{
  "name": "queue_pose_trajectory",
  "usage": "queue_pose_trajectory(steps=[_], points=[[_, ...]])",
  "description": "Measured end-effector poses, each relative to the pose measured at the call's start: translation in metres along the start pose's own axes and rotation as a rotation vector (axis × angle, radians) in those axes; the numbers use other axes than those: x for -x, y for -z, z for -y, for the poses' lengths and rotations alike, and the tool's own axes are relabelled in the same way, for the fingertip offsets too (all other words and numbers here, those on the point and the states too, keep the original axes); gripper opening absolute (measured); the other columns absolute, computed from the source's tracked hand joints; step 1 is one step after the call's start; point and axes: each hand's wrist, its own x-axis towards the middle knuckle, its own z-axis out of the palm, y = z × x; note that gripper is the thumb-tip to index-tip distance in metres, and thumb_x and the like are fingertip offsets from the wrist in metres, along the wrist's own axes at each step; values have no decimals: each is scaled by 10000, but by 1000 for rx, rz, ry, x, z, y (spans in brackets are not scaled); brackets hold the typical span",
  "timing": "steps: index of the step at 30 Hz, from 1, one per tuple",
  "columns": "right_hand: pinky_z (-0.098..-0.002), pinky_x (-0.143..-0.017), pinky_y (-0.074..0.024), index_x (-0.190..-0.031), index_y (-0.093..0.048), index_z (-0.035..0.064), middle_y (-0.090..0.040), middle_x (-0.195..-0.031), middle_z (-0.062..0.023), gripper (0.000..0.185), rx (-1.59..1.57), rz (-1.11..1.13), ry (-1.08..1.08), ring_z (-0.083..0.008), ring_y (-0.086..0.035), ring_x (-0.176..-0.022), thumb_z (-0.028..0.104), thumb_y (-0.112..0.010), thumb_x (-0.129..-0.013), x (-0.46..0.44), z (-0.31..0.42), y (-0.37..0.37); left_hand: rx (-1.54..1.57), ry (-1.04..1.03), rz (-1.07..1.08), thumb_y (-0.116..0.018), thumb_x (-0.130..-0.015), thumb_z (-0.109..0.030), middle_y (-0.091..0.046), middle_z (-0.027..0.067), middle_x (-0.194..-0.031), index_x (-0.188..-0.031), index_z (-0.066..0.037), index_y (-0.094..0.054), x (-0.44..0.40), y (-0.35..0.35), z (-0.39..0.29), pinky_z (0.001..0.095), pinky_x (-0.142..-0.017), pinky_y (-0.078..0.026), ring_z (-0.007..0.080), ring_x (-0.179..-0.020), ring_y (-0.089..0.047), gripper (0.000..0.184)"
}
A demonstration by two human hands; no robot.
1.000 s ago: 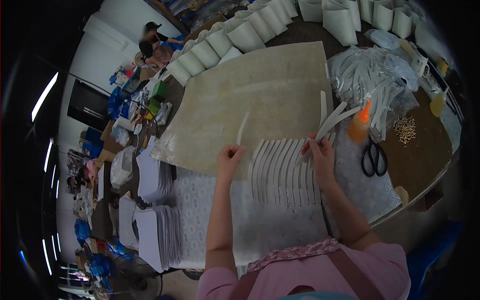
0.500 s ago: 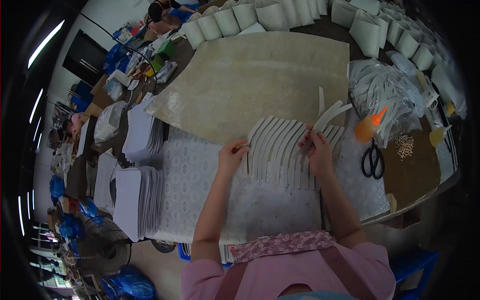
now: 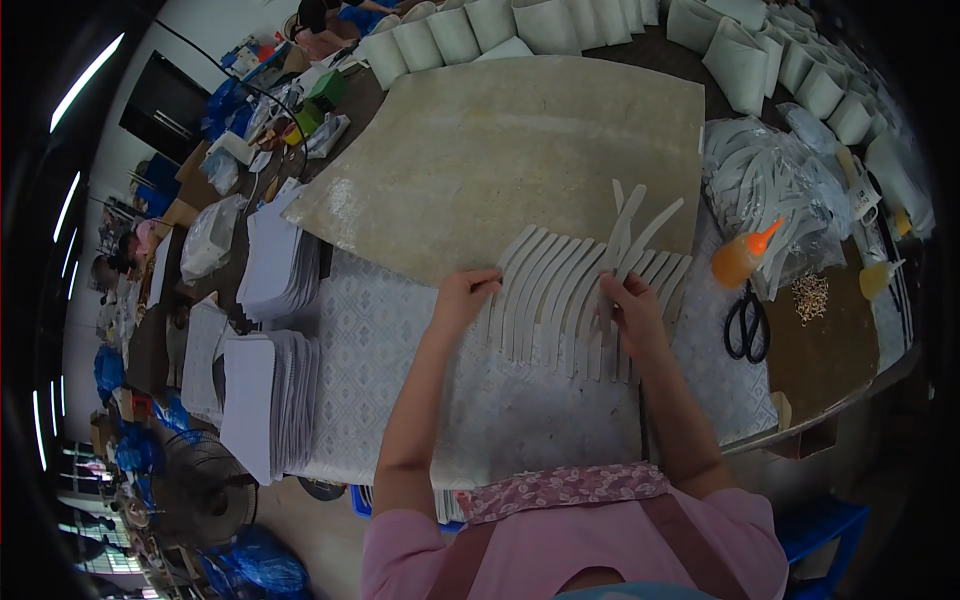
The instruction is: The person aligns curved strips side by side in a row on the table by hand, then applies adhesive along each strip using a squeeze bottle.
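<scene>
Curved white strips (image 3: pixel 548 300) lie side by side in a row, their upper ends on a beige sheet and their lower ends on a patterned tabletop. At the row's left end, my left hand (image 3: pixel 464 302) has its fingers pinched together on the outermost strip. My right hand (image 3: pixel 634 308) grips a few loose strips (image 3: pixel 624 232) over the right part of the row; their upper ends fan out above the fingers. How many it holds is hidden by the fingers.
The beige sheet (image 3: pixel 500 140) spans the table's far side. To the right are an orange-tipped glue bottle (image 3: pixel 738 260), black-handled scissors (image 3: pixel 747 325), small metal pieces (image 3: pixel 810 297) and a plastic bag of strips (image 3: pixel 765 180). White stacks (image 3: pixel 262 400) stand at left. A person (image 3: pixel 318 25) sits far back.
My right hand has moved slightly down and left, and the strips in it have spread further apart. My left hand has stayed at the row's left end. The view has shifted slightly.
</scene>
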Motion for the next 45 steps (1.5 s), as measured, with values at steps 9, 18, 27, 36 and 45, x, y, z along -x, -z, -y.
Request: queue_pose_trajectory(steps=[9,18,27,36,45], points=[[-218,-649,-450,-934,-625,82,-623,-813,27,133,-87,-40,-16,-63,-568,-720,167,-704,-871,0,-14,-6,-340,-187,-109,-704,-828,-134,-669,118,-942,-1042,-69,-717,8,-9,-38,290,-707,-480,193,-808,-636,224],[-226,-503,-399,-987,-627,38,-586,-765,-1,182,73,4,-23,-76,-501,-560,201,-650,-910,16,-24,-28,579,125,-40,-674,-864,-81,-672,34,-817,-1095,-38,-678,54,-60,-88,221,-592,-485,80,-696,-597,234],[-206,-415,-309,-1194,-543,64,-478,-707,23,290,-146,-88,-40,-46,-369,-477,272,-480,-1002,7,-15,-15,291,171,-139,-671,-850,-56,-650,-11,-738,-1095,-90,-703,21,6,8,215,-566,-440,45,-619,-519,249],[-225,-508,-402,-1073,-627,41,-510,-669,25,233,60,-87,122,-56,-461,-556,229,-529,-978,1,-18,-10,61,222,-89,-674,-831,-72,-708,78,-840,-1098,-95,-706,27,13,9,252,-683,-477,106,-711,-604,269],[-231,-539,-467,-1038,-620,11,-571,-713,-1,194,189,-84,149,-70,-542,-617,133,-651,-891,7,-18,-20,-433,-109,-133,-674,-801,-88,-630,143,-959,-1001,-87,-725,25,20,-31,362,-704,-491,279,-771,-598,206]])
